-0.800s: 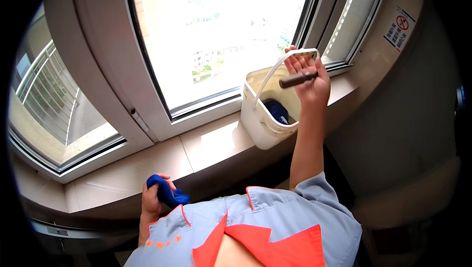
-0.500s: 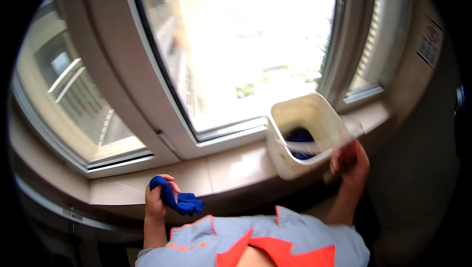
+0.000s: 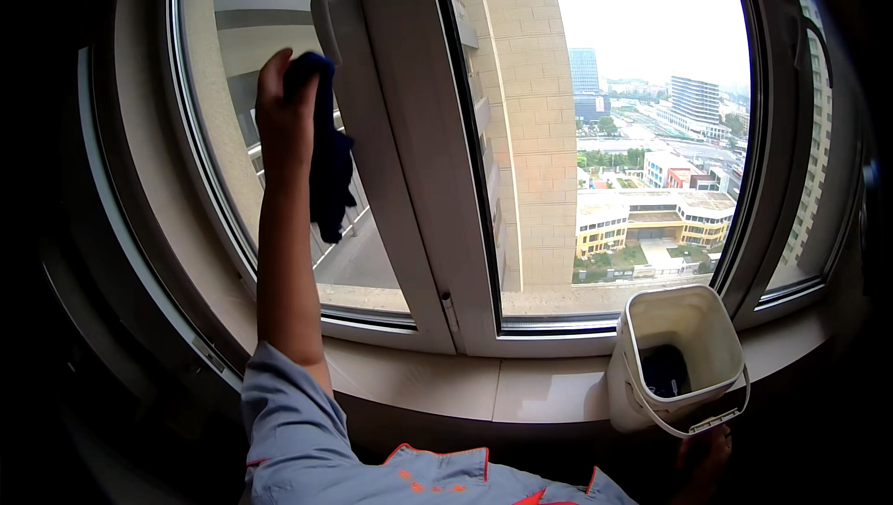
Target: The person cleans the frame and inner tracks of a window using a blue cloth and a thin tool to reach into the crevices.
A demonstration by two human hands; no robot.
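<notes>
My left hand (image 3: 286, 100) is raised high in front of the left window pane, closed on a dark blue cloth (image 3: 332, 166). The cloth hangs down from my fingers, close to the white window handle (image 3: 326, 23). Low on the right, my right hand (image 3: 709, 451) is in deep shadow just under the grip of the bucket's handle (image 3: 714, 423). Its fingers are too dark to make out. The white square bucket (image 3: 625, 384) stands on the sill, its handle tipped toward me. Something dark blue (image 3: 664, 370) lies at its bottom.
A pale tiled sill (image 3: 419, 382) runs along under the windows. Between the left pane and the large middle pane stands a thick frame post (image 3: 400, 133). A narrower window (image 3: 805, 226) is at the right. Buildings show outside, far below.
My left hand has gone up from above the sill to the left window, carrying the cloth. My right hand has dropped from the bucket's rim to below its handle. The view has shifted left.
</notes>
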